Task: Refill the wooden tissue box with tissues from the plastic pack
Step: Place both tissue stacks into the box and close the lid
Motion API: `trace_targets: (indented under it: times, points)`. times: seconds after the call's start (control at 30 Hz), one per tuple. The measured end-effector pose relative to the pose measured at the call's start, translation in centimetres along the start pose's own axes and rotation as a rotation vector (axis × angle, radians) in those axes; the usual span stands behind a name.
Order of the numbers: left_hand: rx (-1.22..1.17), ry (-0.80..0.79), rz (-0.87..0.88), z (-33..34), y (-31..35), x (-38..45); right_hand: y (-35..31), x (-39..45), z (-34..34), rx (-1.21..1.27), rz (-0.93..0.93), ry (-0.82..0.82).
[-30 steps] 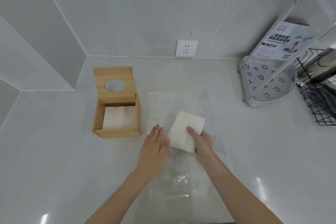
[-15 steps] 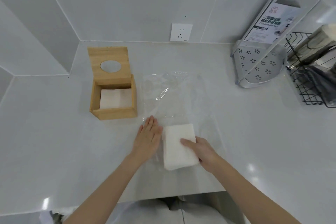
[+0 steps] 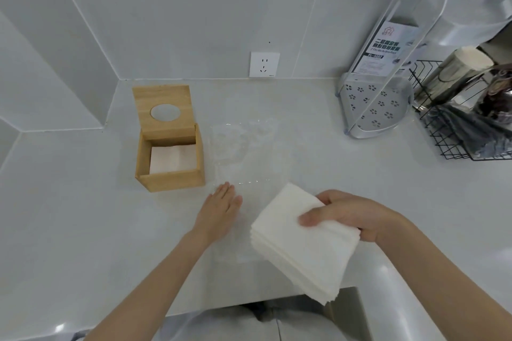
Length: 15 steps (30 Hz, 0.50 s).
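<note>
The wooden tissue box (image 3: 171, 181) stands open on the counter at the left, its lid (image 3: 163, 111) with a round hole tipped back. A few white tissues lie inside the box. To its right the clear plastic pack (image 3: 243, 152) lies flat and looks empty. My left hand (image 3: 221, 209) rests flat with straight fingers on the pack's near left part. My right hand (image 3: 352, 216) grips a thick stack of white tissues (image 3: 302, 243), lifted clear of the pack near the counter's front edge.
A white corner shelf (image 3: 374, 108) with a printed label stands at the back right. A black wire basket (image 3: 468, 124) with dark bags and a roll sits at the far right. A wall socket (image 3: 264, 64) is behind. The counter's front edge (image 3: 249, 303) is close.
My right hand has pulled the tissue stack out of the plastic pack towards me and lifted it. My left hand stays pressed on the pack.
</note>
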<state>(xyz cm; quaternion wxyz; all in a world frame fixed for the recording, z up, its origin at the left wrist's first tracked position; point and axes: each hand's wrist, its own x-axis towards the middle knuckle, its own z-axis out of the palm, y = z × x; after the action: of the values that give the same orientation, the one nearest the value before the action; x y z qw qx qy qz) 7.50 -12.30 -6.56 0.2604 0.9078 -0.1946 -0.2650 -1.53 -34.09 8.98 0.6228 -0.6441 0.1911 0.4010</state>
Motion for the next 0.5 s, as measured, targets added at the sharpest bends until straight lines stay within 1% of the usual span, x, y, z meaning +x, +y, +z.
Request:
trace_targets:
  times: [0.07, 0.1, 0.13, 0.17, 0.2, 0.23, 0.3, 0.33, 0.37, 0.43, 0.5]
  points:
    - [-0.155, 0.073, 0.068, -2.0, 1.1, -0.8, -2.1, -0.3, 0.1, -0.004, -0.109, 0.003]
    - [-0.279, 0.135, 0.100, -3.3, 1.9, -1.4, -3.0, -0.2, 0.1, -0.016, -0.149, 0.000]
    - [-0.398, 0.195, 0.129, -4.5, 2.6, -1.9, -4.0, 0.0, 0.3, -0.036, -0.181, -0.010]
    - [-0.487, 0.211, 0.130, -5.8, 3.6, -2.5, -4.7, 0.3, 0.4, -0.048, -0.197, -0.025]
    - [-0.560, 0.196, 0.114, -7.0, 4.2, -2.8, -5.4, 0.8, 0.6, -0.065, -0.205, -0.045]
    - [-0.662, 0.144, 0.073, -8.2, 4.7, -3.4, -6.0, 1.4, 0.9, -0.088, -0.205, -0.069]
    - [-0.922, -0.091, 0.033, -10.2, 5.2, -4.3, -6.9, 2.8, 1.5, -0.144, -0.186, -0.107]
    - [-0.992, -0.189, 0.021, -11.1, 5.3, -4.9, -7.3, 3.5, 1.9, -0.169, -0.176, -0.125]
    - [-1.024, -0.247, 0.029, -11.6, 5.1, -5.2, -7.6, 4.3, 2.2, -0.187, -0.162, -0.141]
    - [-1.042, -0.243, 0.022, -12.0, 4.4, -5.7, -8.1, 5.6, 2.7, -0.219, -0.139, -0.174]
    - [-0.993, -0.221, -0.011, -12.3, 3.4, -5.9, -8.4, 6.8, 3.1, -0.238, -0.123, -0.191]
